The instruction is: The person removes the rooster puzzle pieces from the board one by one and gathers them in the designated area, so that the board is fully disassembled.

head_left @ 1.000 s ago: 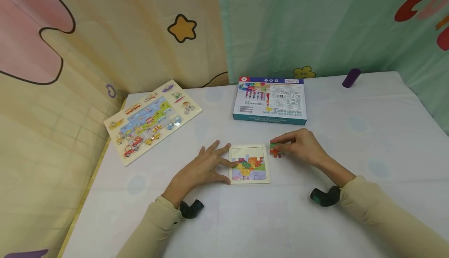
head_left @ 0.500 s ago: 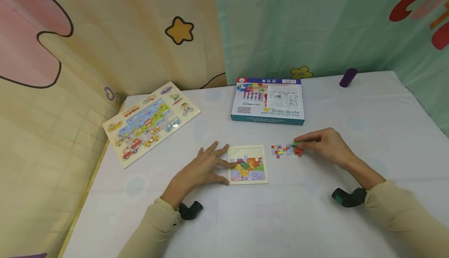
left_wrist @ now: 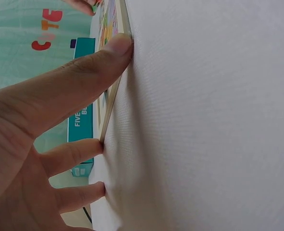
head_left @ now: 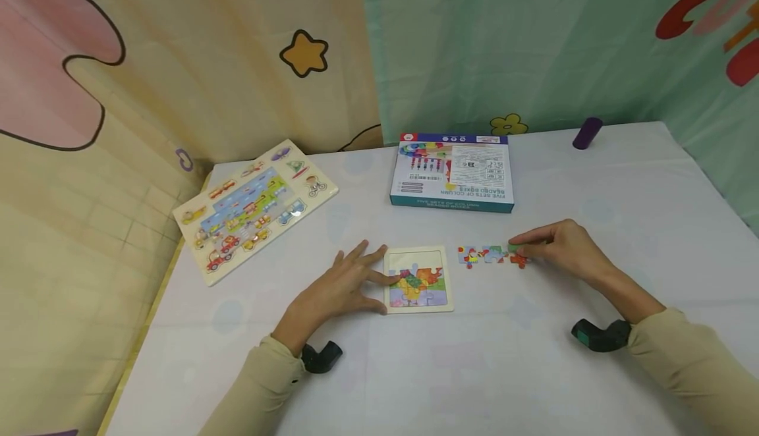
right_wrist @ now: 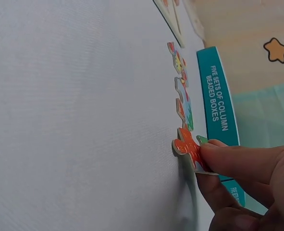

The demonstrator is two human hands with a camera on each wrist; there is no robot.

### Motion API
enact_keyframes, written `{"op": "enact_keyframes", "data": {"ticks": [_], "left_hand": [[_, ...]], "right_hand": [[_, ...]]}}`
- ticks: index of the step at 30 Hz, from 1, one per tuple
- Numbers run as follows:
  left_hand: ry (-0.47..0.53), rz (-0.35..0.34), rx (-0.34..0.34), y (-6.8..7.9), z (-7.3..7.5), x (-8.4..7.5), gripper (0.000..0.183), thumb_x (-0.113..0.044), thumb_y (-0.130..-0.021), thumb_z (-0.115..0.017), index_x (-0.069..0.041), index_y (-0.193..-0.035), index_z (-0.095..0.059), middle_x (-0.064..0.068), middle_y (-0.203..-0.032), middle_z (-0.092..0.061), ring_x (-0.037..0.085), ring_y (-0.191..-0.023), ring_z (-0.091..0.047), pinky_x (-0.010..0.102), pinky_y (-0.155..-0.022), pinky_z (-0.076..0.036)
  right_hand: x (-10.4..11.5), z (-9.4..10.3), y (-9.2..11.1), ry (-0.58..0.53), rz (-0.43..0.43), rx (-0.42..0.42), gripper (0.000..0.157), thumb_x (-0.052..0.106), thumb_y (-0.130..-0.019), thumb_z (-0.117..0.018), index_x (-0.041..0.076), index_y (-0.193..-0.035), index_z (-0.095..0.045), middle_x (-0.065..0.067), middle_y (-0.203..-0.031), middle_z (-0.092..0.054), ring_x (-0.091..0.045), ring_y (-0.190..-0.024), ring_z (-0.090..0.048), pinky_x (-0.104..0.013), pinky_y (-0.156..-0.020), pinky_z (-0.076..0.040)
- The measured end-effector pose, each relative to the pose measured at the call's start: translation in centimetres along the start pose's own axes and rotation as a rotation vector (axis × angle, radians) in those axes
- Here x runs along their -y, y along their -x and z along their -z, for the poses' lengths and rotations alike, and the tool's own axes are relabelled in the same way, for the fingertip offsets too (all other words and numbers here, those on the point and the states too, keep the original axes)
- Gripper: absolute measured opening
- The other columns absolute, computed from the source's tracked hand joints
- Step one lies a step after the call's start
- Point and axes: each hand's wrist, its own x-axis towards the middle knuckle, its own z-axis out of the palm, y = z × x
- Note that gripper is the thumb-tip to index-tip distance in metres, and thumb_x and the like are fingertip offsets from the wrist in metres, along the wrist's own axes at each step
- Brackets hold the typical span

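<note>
In the head view my left hand (head_left: 340, 288) lies with spread fingers at the left side of a small wooden jigsaw tray (head_left: 449, 294). Its thumb (left_wrist: 117, 45) touches the tray's edge in the left wrist view, and one finger reaches over the picture. Joined pieces fill the tray's lower part; its upper part is bare board. My right hand (head_left: 566, 248) pinches an orange-red and green jigsaw piece (right_wrist: 187, 144) between thumb and fingers, low over the cloth. This piece is at the right end of a row of loose jigsaw pieces (head_left: 471, 255) right of the tray.
Behind the tray lies a boxed bead set (head_left: 450, 172). A larger vehicle picture puzzle (head_left: 255, 209), angled, is at the back left. A purple cylinder (head_left: 587, 133) stands near the back edge of the white-covered table (head_left: 474, 383). Printed curtains rise behind.
My right hand has moved right, away from the tray, with jigsaw pieces now lying in a row behind it. My left hand has stayed at the tray.
</note>
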Motion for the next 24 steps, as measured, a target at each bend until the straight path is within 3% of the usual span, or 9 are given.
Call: {"op": "enact_keyframes", "data": {"ticks": [6,12,24], "left_hand": [[0.003,-0.002,0.002,-0.05,-0.01,0.0,0.057,-0.035,-0.069,-0.088,-0.025,-0.123,-0.071,0.011,-0.155,-0.036,0.042,-0.147,-0.014,0.071,-0.109,-0.014],[0.002,-0.002,0.007,0.01,0.04,-0.03,0.057,-0.035,-0.07,-0.088,-0.025,-0.123,-0.071,0.011,-0.155,-0.036,0.042,-0.147,-0.013,0.071,-0.109,-0.014],[0.003,0.002,0.015,-0.07,0.06,0.02,0.058,-0.035,-0.07,-0.088,-0.026,-0.124,-0.07,0.01,-0.156,-0.035,0.041,-0.148,-0.013,0.071,-0.109,-0.013]], "right_hand": [[0.4,-0.09,-0.04,0.091,0.037,-0.045,0.02,0.018,-0.086,-0.074,0.011,-0.104,-0.079,-0.015,-0.105,-0.072,-0.022,-0.076,-0.041,-0.03,-0.052,-0.026],[0.57,-0.28,-0.05,0.099,0.017,-0.042,0.021,0.019,-0.087,-0.073,0.01,-0.105,-0.078,-0.018,-0.112,-0.071,-0.029,-0.101,-0.051,-0.03,-0.061,-0.032],[0.74,-0.48,0.01,0.13,0.008,-0.072,0.022,0.021,-0.088,-0.072,0.008,-0.105,-0.077,-0.021,-0.115,-0.068,-0.037,-0.113,-0.05,-0.036,-0.074,-0.039]]}}
